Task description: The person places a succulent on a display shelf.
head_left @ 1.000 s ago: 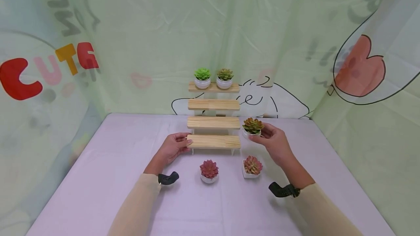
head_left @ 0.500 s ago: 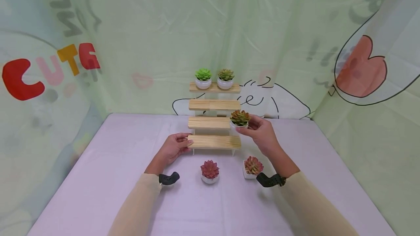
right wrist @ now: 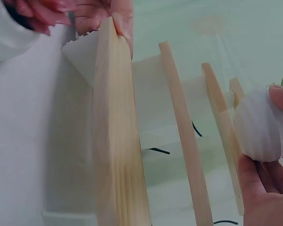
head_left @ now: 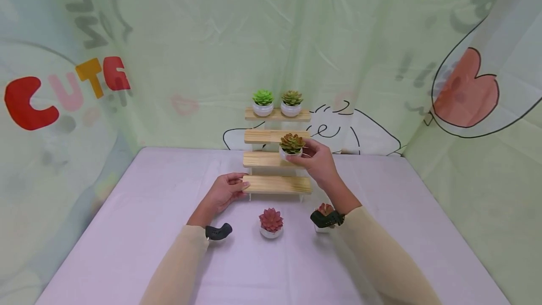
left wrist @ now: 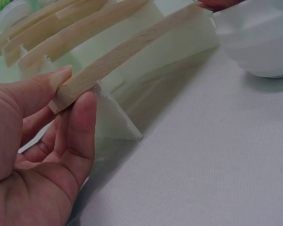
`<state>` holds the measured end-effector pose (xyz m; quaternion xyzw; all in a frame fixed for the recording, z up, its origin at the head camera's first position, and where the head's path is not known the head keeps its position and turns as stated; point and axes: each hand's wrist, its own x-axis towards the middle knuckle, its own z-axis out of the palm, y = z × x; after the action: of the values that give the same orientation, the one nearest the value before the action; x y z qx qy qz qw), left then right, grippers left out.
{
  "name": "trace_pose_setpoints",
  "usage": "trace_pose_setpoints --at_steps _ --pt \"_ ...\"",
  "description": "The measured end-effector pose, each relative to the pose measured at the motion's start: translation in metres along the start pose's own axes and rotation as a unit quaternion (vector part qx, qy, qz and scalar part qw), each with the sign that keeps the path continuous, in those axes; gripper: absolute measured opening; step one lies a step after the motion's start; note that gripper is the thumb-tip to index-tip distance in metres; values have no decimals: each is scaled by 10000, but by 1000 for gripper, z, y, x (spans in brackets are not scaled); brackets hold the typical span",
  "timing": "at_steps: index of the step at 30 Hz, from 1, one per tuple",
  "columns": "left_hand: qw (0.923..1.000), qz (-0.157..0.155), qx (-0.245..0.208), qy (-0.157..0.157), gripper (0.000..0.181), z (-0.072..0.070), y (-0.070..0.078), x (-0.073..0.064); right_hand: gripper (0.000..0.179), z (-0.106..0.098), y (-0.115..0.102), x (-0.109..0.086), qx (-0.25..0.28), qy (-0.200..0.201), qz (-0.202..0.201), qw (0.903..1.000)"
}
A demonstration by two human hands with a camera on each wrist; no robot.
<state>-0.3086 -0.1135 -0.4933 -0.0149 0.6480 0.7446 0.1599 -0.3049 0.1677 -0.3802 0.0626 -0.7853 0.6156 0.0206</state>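
Note:
My left hand (head_left: 223, 193) pinches the left end of the lowest board (head_left: 277, 184) of a stepped wooden display stand; the left wrist view shows thumb above and fingers below the wood. My right hand (head_left: 321, 163) holds a potted succulent (head_left: 292, 144) with brownish-green leaves. In the head view, its white pot (right wrist: 260, 126) appears in front of the second and third boards from the top; whether it touches one I cannot tell. On the top board stand a bright green succulent (head_left: 263, 100) and a dull green one (head_left: 291, 100), both in round white pots.
A dark pink succulent (head_left: 271, 221) in a round white pot stands on the table (head_left: 106, 248) before the stand. To its right, another reddish succulent (head_left: 325, 209) is partly hidden by the right wrist's black camera mount (head_left: 327, 219). A printed curtain (head_left: 190, 51) hangs behind.
My right hand has carried the brownish-green succulent left and somewhat upward, from beside the stand to in front of its middle boards. My left hand keeps its hold on the lowest board.

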Motion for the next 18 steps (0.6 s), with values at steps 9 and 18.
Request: trace_pose_setpoints --at_steps 9,18 --pt "10000 8 25 -40 48 -1 -1 0 67 25 -11 22 -123 36 -48 9999" --pt "10000 -78 28 41 46 0 1 -1 61 41 -18 38 -150 88 -258 9995"
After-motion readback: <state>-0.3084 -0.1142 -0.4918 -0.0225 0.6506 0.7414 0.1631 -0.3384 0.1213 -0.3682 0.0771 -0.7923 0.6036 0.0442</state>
